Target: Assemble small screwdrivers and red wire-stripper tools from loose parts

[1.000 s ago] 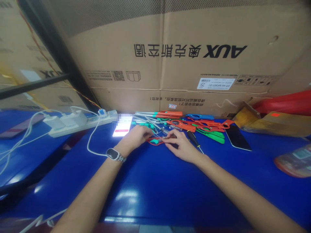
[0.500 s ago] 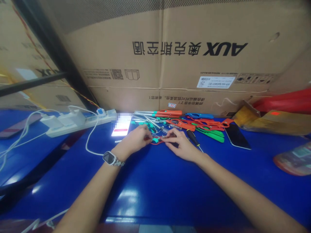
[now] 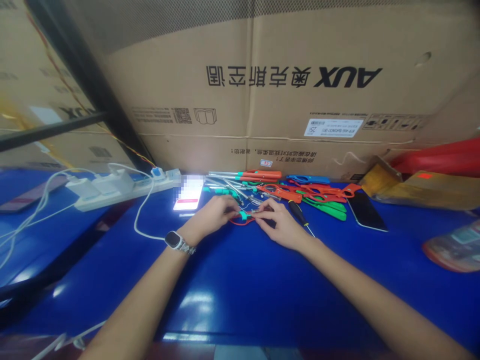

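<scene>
Head view: left hand and right hand both curled in, fingertips meeting around the red handle with its teal part – exact grip too small to tell – low over blue table, screwdriver just beside right hand.

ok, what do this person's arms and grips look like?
Left forearm and right forearm: bare, no sleeves in view. Left grip: ungloved human hand; at its wrist a watch with a dark, rounded face, light case and silvery metal band. Right grip: ungloved human hand, nothing seen on the wrist. Rings: too blurred to tell.
</scene>
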### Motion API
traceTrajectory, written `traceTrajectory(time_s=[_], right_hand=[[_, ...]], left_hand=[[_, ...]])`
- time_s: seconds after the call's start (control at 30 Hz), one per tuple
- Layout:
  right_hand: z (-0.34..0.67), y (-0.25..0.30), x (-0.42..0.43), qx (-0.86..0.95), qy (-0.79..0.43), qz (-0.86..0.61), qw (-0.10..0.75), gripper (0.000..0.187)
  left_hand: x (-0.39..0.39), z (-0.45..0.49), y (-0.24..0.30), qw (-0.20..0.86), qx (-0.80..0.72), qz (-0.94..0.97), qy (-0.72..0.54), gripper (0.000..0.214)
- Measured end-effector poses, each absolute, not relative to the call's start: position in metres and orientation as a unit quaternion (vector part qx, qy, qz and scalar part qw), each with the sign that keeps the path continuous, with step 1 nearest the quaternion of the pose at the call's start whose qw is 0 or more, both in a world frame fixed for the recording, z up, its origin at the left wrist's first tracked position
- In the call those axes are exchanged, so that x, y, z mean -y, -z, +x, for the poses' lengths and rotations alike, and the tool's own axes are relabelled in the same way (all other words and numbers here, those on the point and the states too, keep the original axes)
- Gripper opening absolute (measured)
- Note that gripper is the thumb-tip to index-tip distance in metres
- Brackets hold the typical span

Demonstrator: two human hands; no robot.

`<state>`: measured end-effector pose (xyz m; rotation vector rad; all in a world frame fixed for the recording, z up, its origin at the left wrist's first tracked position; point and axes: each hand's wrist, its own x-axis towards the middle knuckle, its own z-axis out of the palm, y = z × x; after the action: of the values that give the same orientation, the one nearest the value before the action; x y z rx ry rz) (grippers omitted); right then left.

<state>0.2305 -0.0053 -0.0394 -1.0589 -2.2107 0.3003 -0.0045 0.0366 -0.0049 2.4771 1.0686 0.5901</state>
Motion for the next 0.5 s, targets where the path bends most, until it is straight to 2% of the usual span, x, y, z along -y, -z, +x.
traceTrajectory(time_s=[0.3,0.5], right_hand=[[0.223,0.039,0.005,0.821,-0.109,-0.438,0.349,0.015],[0.223,0.028,0.014,0.863,-0.034,-0.419,0.28,0.02]], left_hand=[[-0.023,0.004,-0.005,0.201,-0.43,0.856,-0.204,0.007],[-0.025,0.006,0.0,0.192,-0.429,0.86,-0.199,0.011]])
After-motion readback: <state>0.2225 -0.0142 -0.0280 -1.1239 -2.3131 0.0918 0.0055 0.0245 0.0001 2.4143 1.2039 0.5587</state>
